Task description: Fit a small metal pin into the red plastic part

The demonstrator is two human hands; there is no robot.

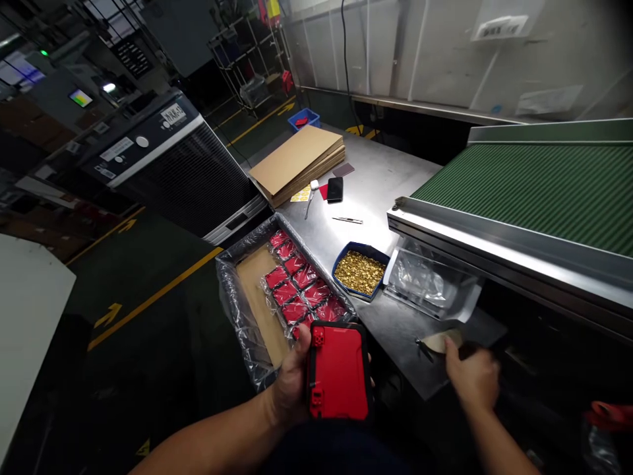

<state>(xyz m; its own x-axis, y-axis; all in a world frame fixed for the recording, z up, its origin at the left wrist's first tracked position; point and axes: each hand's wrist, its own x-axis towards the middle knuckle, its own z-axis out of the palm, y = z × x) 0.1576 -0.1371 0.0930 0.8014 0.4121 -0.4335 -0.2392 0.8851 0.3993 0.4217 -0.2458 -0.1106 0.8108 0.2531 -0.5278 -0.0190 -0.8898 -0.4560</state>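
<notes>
Case [339,379], red with a black rim, sits low in the head view. It is held upright before the near edge of the bench [376,178], with its flat face turned up at us. Our left grip [291,379] is clamped on it: the thumb lies over the top left corner and the fingers wrap round the back.

Our right grip [472,379] reaches to the near right corner of the bench, where the fingertips touch a tan piece [442,341]. That spot is dark and blurred, so we cannot tell whether the grip is closed on the piece or only resting against it.

Just beyond the case stands a box [247,290] lined with plastic film, at the left end of the bench. Two rows of red packs [297,284] fill its right side, and its cardboard floor shows bare on the left. Just beside the box, a blue tray [341,262] holds small gold parts [360,270]. To the right of the tray lie clear bags [430,284], tucked under the end of a green belt [544,185].

Farther back on the bench we see a pen [347,220], a black phone [335,189] and a stack of cardboard [297,161], all well apart from both grips.
</notes>
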